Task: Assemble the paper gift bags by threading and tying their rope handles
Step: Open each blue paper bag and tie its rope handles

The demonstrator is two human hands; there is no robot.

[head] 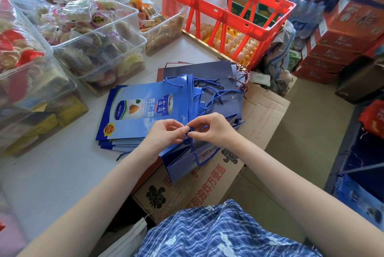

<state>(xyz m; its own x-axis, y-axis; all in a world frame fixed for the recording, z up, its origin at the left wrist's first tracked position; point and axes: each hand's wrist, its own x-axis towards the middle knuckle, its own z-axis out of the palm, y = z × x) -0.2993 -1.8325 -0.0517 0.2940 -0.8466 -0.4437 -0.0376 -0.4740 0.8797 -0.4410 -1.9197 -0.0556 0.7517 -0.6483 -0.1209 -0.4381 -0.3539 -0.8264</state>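
A folded blue paper gift bag (pixel 182 163) lies in front of me over the table's edge, above a cardboard box. A blue rope handle (pixel 194 150) runs down across it. My left hand (pixel 166 132) and my right hand (pixel 212 128) meet above the bag's top edge, and both pinch the rope's end between thumb and fingers. Behind them lies a stack of flat blue printed bags (pixel 143 109) with several blue rope handles (pixel 209 90) fitted. Darker blue bags (pixel 209 71) lie beneath at the back.
Clear plastic tubs of wrapped snacks (pixel 91 34) crowd the table's left side. A red crate (pixel 224 13) stands over egg trays (pixel 239 42) at the back. A printed cardboard box (pixel 199 182) sits below the table's edge. Stacked red cartons (pixel 342 36) line the right.
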